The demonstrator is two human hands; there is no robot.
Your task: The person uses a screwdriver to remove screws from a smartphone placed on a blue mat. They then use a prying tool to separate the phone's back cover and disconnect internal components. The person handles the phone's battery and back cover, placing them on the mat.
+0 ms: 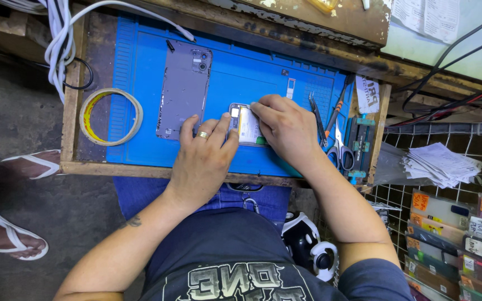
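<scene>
A wooden worktop (85, 166) carries a blue mat (241, 72) that covers most of it. On the mat's left part lies a grey phone back cover (184, 92), inner side down, camera holes at the far end. Left of the mat, on bare wood, sits a roll of tape (111, 116). White cables (57, 39) hang over the far left corner.

Near the middle of the mat lies an opened phone (245, 125), its pale battery and inner parts showing. It lies between the two hands and partly under both.

The left hand (202, 161) rests flat at the phone's near left edge, fingers a little spread; the first fingers press on the phone's left side, and one finger lies on the corner of the back cover. A ring shows on one finger. The right hand (285, 128) comes over the phone from the right, fingers drawn together, their tips pressed down on the phone's far edge; whether they pinch anything small cannot be told.

Just right of the right hand, at the mat's edge, lie tweezers (314, 108), a screwdriver (338, 108) and scissors (340, 150). A small pale part (290, 88) lies on the mat beyond the phone.
</scene>
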